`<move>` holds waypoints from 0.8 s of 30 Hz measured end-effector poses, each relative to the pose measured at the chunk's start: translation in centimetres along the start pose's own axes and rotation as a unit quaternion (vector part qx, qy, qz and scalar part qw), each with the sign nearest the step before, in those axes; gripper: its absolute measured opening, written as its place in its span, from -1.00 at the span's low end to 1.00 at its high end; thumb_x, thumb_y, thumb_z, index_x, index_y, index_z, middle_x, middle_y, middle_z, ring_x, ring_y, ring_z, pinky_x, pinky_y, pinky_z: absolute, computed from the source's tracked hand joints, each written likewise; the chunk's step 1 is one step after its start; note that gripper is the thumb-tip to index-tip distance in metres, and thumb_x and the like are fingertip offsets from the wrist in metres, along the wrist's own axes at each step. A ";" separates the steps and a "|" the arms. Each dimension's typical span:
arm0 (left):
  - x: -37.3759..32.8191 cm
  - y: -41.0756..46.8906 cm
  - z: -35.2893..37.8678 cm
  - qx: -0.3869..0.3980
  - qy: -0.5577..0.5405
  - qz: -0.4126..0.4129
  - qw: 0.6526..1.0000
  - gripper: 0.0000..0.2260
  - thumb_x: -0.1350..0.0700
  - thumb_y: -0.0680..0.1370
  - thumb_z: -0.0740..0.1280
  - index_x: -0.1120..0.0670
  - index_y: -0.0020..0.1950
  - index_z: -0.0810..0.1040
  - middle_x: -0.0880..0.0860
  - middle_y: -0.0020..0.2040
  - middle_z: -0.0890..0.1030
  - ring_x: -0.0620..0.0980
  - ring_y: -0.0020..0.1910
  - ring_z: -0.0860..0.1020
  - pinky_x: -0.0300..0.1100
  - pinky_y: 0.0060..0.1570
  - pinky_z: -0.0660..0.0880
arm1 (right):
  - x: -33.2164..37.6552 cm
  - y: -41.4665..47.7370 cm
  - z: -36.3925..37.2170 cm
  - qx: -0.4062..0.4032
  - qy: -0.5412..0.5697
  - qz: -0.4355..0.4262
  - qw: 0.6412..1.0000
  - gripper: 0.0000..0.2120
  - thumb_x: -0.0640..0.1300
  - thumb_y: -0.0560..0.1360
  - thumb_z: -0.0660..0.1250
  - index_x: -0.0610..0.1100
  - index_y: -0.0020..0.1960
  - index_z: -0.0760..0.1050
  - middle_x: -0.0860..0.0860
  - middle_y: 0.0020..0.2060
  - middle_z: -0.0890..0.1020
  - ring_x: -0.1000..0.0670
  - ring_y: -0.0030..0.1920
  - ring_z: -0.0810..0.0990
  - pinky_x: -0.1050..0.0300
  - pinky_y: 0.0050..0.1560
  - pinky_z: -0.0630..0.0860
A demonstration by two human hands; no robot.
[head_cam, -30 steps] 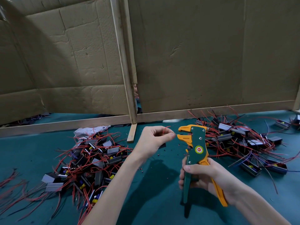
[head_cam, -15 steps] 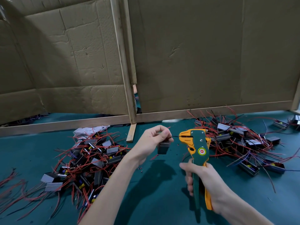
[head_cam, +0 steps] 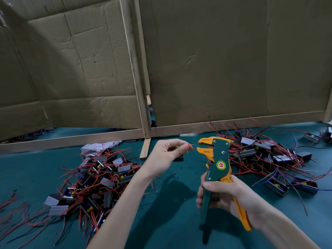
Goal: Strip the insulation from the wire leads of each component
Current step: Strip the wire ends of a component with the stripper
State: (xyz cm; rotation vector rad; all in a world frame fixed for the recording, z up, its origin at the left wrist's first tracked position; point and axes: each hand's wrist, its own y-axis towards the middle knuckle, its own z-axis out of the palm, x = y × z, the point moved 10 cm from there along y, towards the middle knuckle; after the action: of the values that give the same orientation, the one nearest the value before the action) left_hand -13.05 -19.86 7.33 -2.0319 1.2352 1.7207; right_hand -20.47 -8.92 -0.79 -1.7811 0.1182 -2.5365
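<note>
Lower left: one heap of components (head_cam: 100, 173) with red leads, too tangled to count. At centre, left hand (head_cam: 167, 153) pinching one red wire (head_cam: 188, 145), with one component (head_cam: 178, 158) hanging just below the fingers. Half a second back, clamped in the single stripper (head_cam: 218, 159); now pulled clear with a bare tip showing and jaws gaping, so probably one lead done. Right hand (head_cam: 224, 193) wrapped round both handles. Middle right: a second heap (head_cam: 269, 155), likewise uncountable
</note>
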 end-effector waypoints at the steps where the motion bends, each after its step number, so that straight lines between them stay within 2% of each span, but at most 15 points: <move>1: 0.0 0.0 0.2 0.006 0.001 0.001 1.000 -0.82 0.15 0.56 0.31 -0.06 -0.14 0.66 -0.17 -0.27 0.63 -0.25 -0.20 0.51 -0.40 -0.12 0.46 | 0.0 0.0 0.1 0.003 -0.003 0.002 1.000 -0.89 -0.23 0.32 0.45 -0.22 -0.17 0.60 -0.29 -0.22 0.58 -0.27 -0.19 0.62 -0.11 -0.10 0.60; 4: 0.0 -0.1 0.6 0.021 0.019 -0.002 1.000 -0.79 0.10 0.56 0.32 -0.14 -0.20 0.66 -0.18 -0.30 0.60 -0.25 -0.24 0.49 -0.42 -0.16 0.44 | -0.1 -0.1 0.3 0.006 -0.012 0.005 1.000 -0.89 -0.23 0.32 0.45 -0.22 -0.17 0.60 -0.29 -0.23 0.59 -0.27 -0.20 0.62 -0.11 -0.10 0.60; 8: 0.4 -0.3 1.2 0.051 0.025 -0.025 0.998 -0.83 0.07 0.56 0.30 -0.04 -0.17 0.66 -0.15 -0.32 0.55 -0.24 -0.29 0.45 -0.40 -0.23 0.39 | -0.4 -0.1 0.1 0.006 -0.022 0.016 1.000 -0.85 -0.24 0.31 0.46 -0.25 -0.14 0.57 -0.30 -0.23 0.59 -0.28 -0.19 0.62 -0.12 -0.10 0.59; 14: 0.5 -0.6 1.8 0.086 0.012 -0.051 0.995 -0.80 0.10 0.59 0.27 0.07 -0.14 0.65 0.00 -0.31 0.46 -0.04 -0.35 0.34 -0.38 -0.37 0.29 | -0.5 -0.1 0.0 0.015 -0.034 0.029 0.999 -0.81 -0.25 0.32 0.47 -0.29 -0.11 0.55 -0.31 -0.23 0.57 -0.28 -0.19 0.61 -0.10 -0.12 0.58; 20: 0.8 -0.7 1.5 0.108 0.041 -0.060 0.991 -0.80 0.09 0.59 0.28 0.02 -0.17 0.65 -0.13 -0.40 0.47 -0.21 -0.42 0.37 -0.41 -0.38 0.30 | -0.8 -0.4 -0.5 -0.006 -0.068 0.048 0.996 -0.82 -0.20 0.28 0.50 -0.25 -0.20 0.56 -0.28 -0.30 0.55 -0.22 -0.31 0.58 -0.07 -0.20 0.58; 24: 0.7 -0.8 1.6 0.126 0.049 -0.053 0.989 -0.82 0.07 0.57 0.28 0.01 -0.16 0.64 -0.14 -0.40 0.46 -0.22 -0.41 0.35 -0.39 -0.37 0.30 | -1.2 -0.6 -1.1 -0.070 -0.113 0.057 0.990 -0.77 -0.13 0.26 0.54 -0.20 -0.37 0.51 -0.21 -0.43 0.49 -0.13 -0.47 0.49 0.07 -0.40 0.51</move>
State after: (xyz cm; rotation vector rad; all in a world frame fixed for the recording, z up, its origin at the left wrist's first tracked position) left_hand -13.65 -18.69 5.96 -2.0104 1.2759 1.3569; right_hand -21.09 -8.17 -2.25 -2.0330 0.3867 -2.2827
